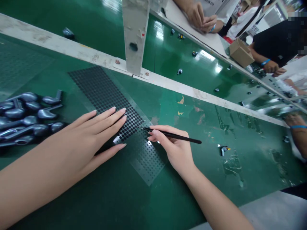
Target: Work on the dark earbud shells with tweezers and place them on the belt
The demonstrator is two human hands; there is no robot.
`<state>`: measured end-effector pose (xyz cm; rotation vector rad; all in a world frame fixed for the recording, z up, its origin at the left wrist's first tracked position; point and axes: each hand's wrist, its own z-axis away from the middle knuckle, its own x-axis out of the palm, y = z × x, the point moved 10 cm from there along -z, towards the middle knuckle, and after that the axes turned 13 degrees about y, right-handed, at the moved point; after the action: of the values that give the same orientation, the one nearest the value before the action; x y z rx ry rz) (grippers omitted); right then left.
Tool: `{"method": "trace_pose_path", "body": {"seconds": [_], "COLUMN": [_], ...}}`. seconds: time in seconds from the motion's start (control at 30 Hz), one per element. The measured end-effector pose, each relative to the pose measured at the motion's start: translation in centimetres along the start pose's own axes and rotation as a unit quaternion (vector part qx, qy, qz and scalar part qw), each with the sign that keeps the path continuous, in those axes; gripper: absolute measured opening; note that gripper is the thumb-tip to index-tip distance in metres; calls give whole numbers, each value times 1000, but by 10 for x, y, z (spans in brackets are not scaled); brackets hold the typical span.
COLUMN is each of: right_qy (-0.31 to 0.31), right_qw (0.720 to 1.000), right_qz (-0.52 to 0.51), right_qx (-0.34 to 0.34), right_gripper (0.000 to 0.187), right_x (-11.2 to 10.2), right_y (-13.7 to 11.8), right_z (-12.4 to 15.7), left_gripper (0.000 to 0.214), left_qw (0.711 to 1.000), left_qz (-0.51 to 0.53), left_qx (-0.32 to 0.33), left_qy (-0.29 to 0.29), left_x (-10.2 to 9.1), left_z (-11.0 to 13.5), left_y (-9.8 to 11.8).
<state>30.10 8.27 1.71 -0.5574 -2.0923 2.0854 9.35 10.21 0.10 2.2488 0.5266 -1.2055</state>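
Observation:
My left hand (96,135) lies flat, fingers stretched, over a sheet of small black round stickers (96,86). Black tweezers (177,136) are pinched in my right hand (178,150), their tips at the right edge of the black dots. Below that edge the clear backing (150,163) of the sheet shows rows of bare dot marks. An earbud shell lies partly hidden beside my left thumb. Left of my left hand sits a pile of dark glossy earbud shells (31,111) with stems. Whether a dot is on the tweezer tips is too small to tell.
A pale metal rail (168,81) with an upright post (135,35) runs behind the sheet. One earbud piece (224,150) lies to the right. Beyond the rail, small parts lie on a green belt, and co-workers' hands (201,17) work near a cardboard box (241,52).

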Motion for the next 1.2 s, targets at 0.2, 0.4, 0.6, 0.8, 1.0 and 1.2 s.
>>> {"method": "trace_pose_path", "body": {"seconds": [0.2, 0.4, 0.6, 0.8, 1.0, 1.2], "right_qy": [-6, 1, -5, -18, -37, -51], "right_qw": [999, 999, 998, 996, 993, 991], "right_qz": [4, -16, -13, -46, -61, -65], "right_qx": [-42, -51, -67, -74, -94, -107], "right_gripper": [8, 9, 11, 14, 15, 13], "right_x": [1, 0, -1, 1, 3, 6], "right_y": [-9, -11, -16, -23, -28, -33], "right_z": [3, 5, 7, 13, 18, 20], "left_gripper": [66, 65, 63, 64, 43, 27], "left_qw": [1000, 1000, 1000, 999, 990, 979], "left_qz": [-2, -6, 1, 18, 82, 125], "left_qx": [2, -2, -28, -27, -22, -50], "left_qy": [8, -1, -4, 27, 116, 156], "left_x": [-3, -3, -1, -5, -36, -59], "left_z": [-1, 2, -1, -5, -19, -28], "left_y": [1, -1, -4, -8, 5, 11]}}
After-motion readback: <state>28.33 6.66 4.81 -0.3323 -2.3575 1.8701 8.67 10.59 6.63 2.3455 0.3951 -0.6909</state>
